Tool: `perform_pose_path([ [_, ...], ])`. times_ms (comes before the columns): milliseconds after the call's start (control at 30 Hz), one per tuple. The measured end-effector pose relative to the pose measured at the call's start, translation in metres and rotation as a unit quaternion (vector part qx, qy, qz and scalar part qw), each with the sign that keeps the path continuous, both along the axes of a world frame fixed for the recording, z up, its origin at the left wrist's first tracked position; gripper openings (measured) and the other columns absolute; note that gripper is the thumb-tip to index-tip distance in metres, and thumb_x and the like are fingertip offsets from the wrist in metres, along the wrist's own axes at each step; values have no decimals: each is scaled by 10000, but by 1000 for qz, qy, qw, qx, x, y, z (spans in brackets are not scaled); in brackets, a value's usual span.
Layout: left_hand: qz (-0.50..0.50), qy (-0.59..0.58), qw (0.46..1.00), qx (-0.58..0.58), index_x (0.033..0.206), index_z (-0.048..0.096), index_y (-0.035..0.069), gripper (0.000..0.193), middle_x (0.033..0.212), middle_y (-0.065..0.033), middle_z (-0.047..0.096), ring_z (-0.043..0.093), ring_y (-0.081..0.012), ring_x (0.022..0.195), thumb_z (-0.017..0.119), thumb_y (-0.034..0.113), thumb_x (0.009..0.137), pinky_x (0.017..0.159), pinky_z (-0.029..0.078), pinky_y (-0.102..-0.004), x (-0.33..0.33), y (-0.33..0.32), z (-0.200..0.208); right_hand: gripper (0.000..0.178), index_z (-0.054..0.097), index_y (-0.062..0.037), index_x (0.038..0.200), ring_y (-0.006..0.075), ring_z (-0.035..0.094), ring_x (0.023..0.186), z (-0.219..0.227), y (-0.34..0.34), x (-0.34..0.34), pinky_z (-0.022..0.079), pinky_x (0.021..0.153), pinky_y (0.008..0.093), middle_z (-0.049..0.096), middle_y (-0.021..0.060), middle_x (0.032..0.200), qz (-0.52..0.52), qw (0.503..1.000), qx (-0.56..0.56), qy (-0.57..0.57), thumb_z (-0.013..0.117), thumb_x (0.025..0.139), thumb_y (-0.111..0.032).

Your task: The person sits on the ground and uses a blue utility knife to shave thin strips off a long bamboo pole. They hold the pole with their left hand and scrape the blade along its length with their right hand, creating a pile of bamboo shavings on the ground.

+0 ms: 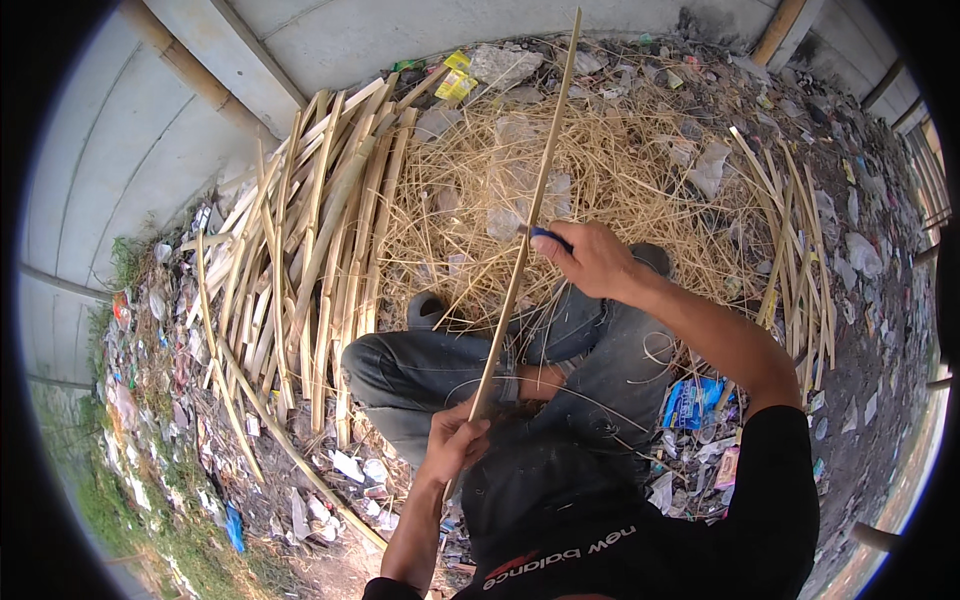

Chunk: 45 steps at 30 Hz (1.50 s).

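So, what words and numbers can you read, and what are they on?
Black shirt: pale lettering, upside down; readable, but I don't copy printed words.
Blue packet: pale print, too small and blurred to read.
Yellow packet: any print is too small to read.
Pink packet: the same.
No numbers I can make out.

Blue handle [550, 236] partly hidden by right fingers [582, 238], left sleeve [391, 590] cut off below

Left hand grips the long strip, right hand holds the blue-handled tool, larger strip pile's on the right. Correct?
No: the head view shows the larger strip pile on the person's left. The left hand grips the long strip; the right hand holds the blue-handled tool.
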<state>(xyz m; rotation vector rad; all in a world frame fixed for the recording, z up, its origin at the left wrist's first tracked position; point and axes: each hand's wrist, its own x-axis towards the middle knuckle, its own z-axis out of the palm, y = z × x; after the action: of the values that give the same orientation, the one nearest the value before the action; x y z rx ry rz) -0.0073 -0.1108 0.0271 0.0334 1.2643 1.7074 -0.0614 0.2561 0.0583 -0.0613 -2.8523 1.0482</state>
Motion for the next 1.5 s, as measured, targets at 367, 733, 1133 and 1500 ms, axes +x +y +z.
perform_pose_path([
  [367,-6,166,984,-70,1522,503,-75,562,1408,-93,634,558,-111,1237,699,31,1006,1066,422,-261,20,-16,-15,568,694,5,944,193,465,562,15,91,0,351,551,359,496,53,614,-200,961,-110,154,572,1072,-534],
  [733,55,215,970,-98,1510,473,-128,608,1331,-142,683,600,-116,1166,712,178,1042,1020,484,-275,9,38,-3,422,651,-27,993,435,690,643,-6,-62,71,533,585,513,661,202,652,156,986,43,35,616,1042,-445],
  [1133,27,147,982,-117,1485,527,-99,562,1404,-136,654,554,-124,1263,726,168,1032,1067,431,-267,19,22,-9,418,662,-45,965,424,685,625,-13,-62,61,517,581,507,666,195,669,181,980,75,45,605,1054,-449],
  [1500,-5,437,881,-180,1460,592,-32,659,1052,-236,768,777,-232,910,829,262,920,770,590,-344,23,25,-6,263,682,-28,1030,23,408,521,14,-32,15,289,448,220,476,-71,674,-85,845,-527,-41,695,1031,-291],
])
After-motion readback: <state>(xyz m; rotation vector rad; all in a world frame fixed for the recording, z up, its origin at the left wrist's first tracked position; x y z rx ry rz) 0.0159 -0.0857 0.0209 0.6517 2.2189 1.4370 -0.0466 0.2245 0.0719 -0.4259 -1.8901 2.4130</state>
